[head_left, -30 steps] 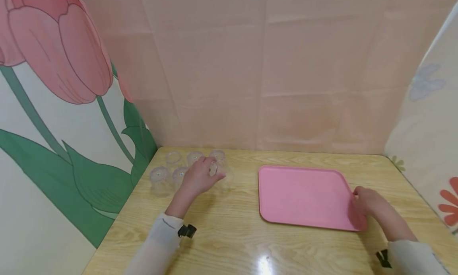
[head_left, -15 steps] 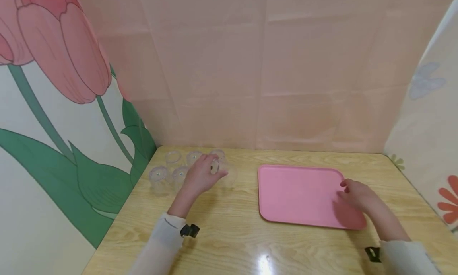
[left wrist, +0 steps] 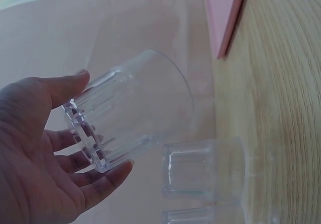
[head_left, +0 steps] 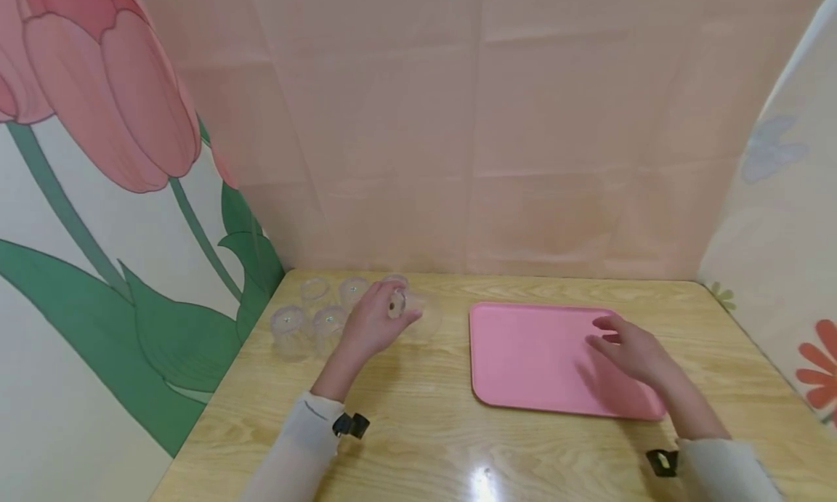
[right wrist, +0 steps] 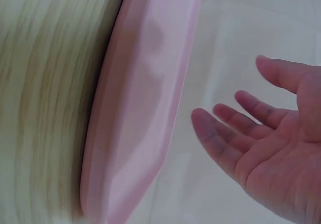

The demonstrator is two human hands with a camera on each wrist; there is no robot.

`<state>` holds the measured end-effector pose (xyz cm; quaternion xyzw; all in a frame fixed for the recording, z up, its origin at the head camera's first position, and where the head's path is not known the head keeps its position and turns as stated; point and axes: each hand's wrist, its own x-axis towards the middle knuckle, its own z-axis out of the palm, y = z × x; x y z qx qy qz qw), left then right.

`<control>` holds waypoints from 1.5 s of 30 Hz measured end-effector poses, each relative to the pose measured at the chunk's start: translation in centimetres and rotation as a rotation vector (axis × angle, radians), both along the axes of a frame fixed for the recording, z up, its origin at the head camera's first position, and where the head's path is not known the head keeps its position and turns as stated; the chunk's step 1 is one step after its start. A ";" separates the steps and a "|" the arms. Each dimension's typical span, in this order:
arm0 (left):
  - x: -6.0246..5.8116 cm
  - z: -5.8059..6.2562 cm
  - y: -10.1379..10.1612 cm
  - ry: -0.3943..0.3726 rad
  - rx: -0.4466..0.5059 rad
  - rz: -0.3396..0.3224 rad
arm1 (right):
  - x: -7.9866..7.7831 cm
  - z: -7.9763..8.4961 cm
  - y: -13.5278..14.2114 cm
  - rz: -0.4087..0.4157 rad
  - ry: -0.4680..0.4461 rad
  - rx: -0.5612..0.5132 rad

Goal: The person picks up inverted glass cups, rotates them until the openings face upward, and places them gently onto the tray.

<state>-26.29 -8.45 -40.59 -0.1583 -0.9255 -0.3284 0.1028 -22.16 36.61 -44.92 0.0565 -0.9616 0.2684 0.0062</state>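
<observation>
My left hand [head_left: 375,320] grips a clear plastic cup [left wrist: 135,98] by its base end, thumb on one side and fingers on the other. The cup is tilted, its wide mouth pointing away from the palm, and it is off the table in the left wrist view. Several more clear cups [head_left: 290,328] stand upside down at the back left, one of them [left wrist: 190,169] just beyond the held cup. My right hand [head_left: 631,349] hovers over the right part of a pink tray [head_left: 536,357], fingers spread and loosely bent, holding nothing. Its shadow falls on the tray.
The wooden table [head_left: 418,429] meets a pink cloth backdrop [head_left: 392,124] at the back. A wall panel with painted tulips [head_left: 111,95] borders the left side, and a pale flowered panel [head_left: 785,269] the right.
My right hand has let go of the tray's right edge and moved left above it. My left hand has shifted slightly right with the cup, which now tilts more away from the other cups.
</observation>
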 end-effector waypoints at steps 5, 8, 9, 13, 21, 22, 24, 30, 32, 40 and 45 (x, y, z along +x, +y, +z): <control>0.2 0.0 -0.1 -0.008 0.054 -0.009 | 0.2 0.4 -1.2 -0.012 -0.041 -0.112; 0.3 0.0 -0.1 -0.037 0.085 -0.008 | 0.3 0.8 -2.0 0.004 -0.039 -0.174; 0.3 0.0 0.0 -0.047 0.095 -0.006 | 0.4 1.0 -2.2 0.016 -0.029 -0.194; 0.3 0.1 0.1 -0.071 0.131 -0.003 | 0.3 1.3 -3.3 0.063 0.046 -0.253; 0.4 -0.1 0.4 -0.103 0.208 -0.013 | 0.8 1.8 -5.2 0.052 0.040 -0.331; 0.4 -0.2 0.4 -0.111 0.222 -0.015 | 0.9 1.8 -5.4 0.054 0.027 -0.341; 0.4 -0.3 0.5 -0.129 0.255 -0.023 | 1.0 1.9 -5.8 0.059 0.011 -0.355; 0.3 -1.1 0.9 -0.142 0.303 -0.055 | 1.2 2.0 -7.0 0.071 0.009 -0.411; 0.4 -1.2 1.1 -0.141 0.309 -0.060 | 1.1 2.0 -7.4 0.078 0.015 -0.423; 0.8 -1.2 1.8 -0.171 0.338 -0.110 | 1.1 2.0 -8.7 0.119 -0.001 -0.491; 0.9 -1.3 2.1 -0.174 0.353 -0.123 | 1.1 2.0 -9.6 0.135 -0.001 -0.523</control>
